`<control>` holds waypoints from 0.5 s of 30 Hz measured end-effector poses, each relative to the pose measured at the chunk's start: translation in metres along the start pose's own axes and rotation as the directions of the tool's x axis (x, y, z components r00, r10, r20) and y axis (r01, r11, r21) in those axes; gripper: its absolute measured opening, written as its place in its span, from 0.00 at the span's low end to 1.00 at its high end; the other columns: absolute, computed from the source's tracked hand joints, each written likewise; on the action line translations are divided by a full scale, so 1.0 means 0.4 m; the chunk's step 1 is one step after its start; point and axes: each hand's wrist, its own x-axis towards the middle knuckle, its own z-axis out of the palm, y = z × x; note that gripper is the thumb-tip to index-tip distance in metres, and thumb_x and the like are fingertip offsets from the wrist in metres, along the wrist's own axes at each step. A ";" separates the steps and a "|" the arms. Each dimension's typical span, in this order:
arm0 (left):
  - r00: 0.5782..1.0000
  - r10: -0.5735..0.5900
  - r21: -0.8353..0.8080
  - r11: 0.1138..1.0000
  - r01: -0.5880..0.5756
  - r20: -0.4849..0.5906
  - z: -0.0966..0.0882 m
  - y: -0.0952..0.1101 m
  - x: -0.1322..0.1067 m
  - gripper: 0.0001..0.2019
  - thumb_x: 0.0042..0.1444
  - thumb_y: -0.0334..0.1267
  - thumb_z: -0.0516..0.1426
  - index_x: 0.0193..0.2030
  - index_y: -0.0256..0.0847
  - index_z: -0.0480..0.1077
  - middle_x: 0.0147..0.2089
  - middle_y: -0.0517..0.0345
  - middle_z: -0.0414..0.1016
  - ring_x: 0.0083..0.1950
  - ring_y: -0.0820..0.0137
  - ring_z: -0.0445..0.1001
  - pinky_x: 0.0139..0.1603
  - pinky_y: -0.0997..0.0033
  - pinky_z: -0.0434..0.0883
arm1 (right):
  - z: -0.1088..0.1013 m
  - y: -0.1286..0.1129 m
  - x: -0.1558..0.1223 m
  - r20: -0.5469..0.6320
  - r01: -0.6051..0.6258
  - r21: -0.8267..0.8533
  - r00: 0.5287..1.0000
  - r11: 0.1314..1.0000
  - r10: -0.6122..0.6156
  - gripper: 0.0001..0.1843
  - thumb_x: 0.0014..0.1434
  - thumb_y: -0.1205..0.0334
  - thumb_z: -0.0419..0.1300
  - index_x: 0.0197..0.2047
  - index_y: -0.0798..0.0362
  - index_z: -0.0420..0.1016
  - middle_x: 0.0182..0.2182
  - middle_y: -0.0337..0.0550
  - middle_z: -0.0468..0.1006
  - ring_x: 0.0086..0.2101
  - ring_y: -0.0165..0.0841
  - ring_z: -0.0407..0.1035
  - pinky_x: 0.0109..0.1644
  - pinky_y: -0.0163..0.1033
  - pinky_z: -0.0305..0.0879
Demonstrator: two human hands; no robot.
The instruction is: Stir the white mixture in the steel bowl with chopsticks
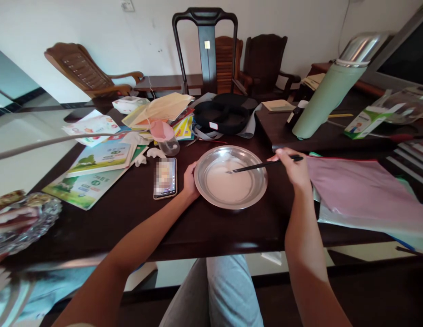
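Observation:
A shiny metal bowl (231,203) stands on the dark table, with a smooth milky white liquid (225,184) in it. My left hand (190,179) holds the bowl by its left side, the fingers partly hidden behind the rim. In my right hand (293,167) is a pair of black chopsticks (262,166), gripped near the back end. They slant down to the left over the bowl's right rim, and their tips dip into the liquid near the middle. A phone (165,178) with a lit screen lies just left of my left hand.
Booklets (98,159), papers and a pink-topped clear cup (168,143) lie at the back left. A black bag (223,113) sits behind the bowl. Rightward are a green thermos (330,97), a small carton (368,121) and a pink folder (361,181). A glass dish (49,218) stands far left.

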 end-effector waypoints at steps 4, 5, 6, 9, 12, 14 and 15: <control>1.000 -0.005 -0.002 1.000 0.005 0.011 0.002 0.003 -0.003 0.10 0.53 0.44 0.65 0.27 0.43 0.73 0.24 0.61 0.78 0.38 0.59 0.82 0.45 0.62 0.78 | -0.014 0.009 0.000 -0.006 -0.036 0.035 0.999 0.999 0.036 0.29 0.57 0.33 0.66 0.19 0.47 0.74 0.19 0.40 0.79 0.26 0.39 0.77 0.40 0.45 0.74; 1.000 -0.006 -0.001 1.000 0.006 0.009 0.002 0.004 -0.003 0.10 0.53 0.44 0.65 0.27 0.43 0.73 0.24 0.61 0.78 0.38 0.59 0.82 0.45 0.62 0.78 | -0.006 0.005 -0.002 0.064 -0.036 0.039 0.997 0.999 0.033 0.28 0.56 0.33 0.66 0.19 0.47 0.76 0.19 0.40 0.80 0.27 0.40 0.78 0.40 0.45 0.74; 1.000 -0.006 0.001 1.000 0.006 0.005 0.001 0.004 -0.003 0.09 0.53 0.44 0.65 0.27 0.43 0.73 0.25 0.61 0.78 0.38 0.60 0.82 0.45 0.62 0.78 | 0.003 0.001 -0.004 0.138 -0.032 0.037 0.990 0.999 0.027 0.27 0.56 0.32 0.67 0.21 0.47 0.77 0.21 0.41 0.81 0.28 0.40 0.79 0.42 0.45 0.74; 1.000 -0.013 0.007 1.000 0.013 -0.015 0.001 0.004 -0.002 0.09 0.54 0.44 0.64 0.28 0.43 0.73 0.25 0.60 0.79 0.35 0.61 0.81 0.44 0.62 0.78 | 0.025 -0.010 -0.005 0.218 0.004 0.018 0.976 1.000 -0.008 0.26 0.54 0.32 0.68 0.24 0.47 0.81 0.25 0.41 0.84 0.33 0.41 0.81 0.44 0.45 0.75; 1.000 -0.012 -0.010 1.000 0.012 -0.018 0.003 0.001 -0.001 0.09 0.55 0.43 0.63 0.27 0.43 0.74 0.25 0.59 0.79 0.36 0.61 0.81 0.43 0.63 0.78 | 0.009 -0.001 0.000 0.052 0.009 0.004 0.999 1.000 -0.010 0.25 0.54 0.33 0.68 0.23 0.47 0.80 0.24 0.40 0.84 0.32 0.40 0.80 0.46 0.46 0.74; 1.000 -0.005 -0.025 1.000 0.005 -0.012 0.004 0.000 0.000 0.09 0.55 0.43 0.62 0.27 0.43 0.74 0.25 0.59 0.79 0.38 0.60 0.82 0.43 0.63 0.78 | -0.010 0.008 0.003 -0.063 -0.009 0.010 0.998 1.000 0.010 0.26 0.56 0.34 0.68 0.20 0.47 0.78 0.21 0.40 0.82 0.29 0.40 0.79 0.45 0.46 0.74; 1.000 -0.002 -0.028 1.000 0.001 -0.010 0.004 -0.001 0.001 0.09 0.54 0.42 0.63 0.26 0.43 0.74 0.25 0.59 0.79 0.38 0.60 0.82 0.44 0.63 0.78 | -0.016 0.011 0.003 -0.074 -0.018 0.019 0.997 1.000 0.019 0.27 0.57 0.35 0.67 0.19 0.47 0.77 0.20 0.39 0.81 0.27 0.40 0.79 0.44 0.46 0.74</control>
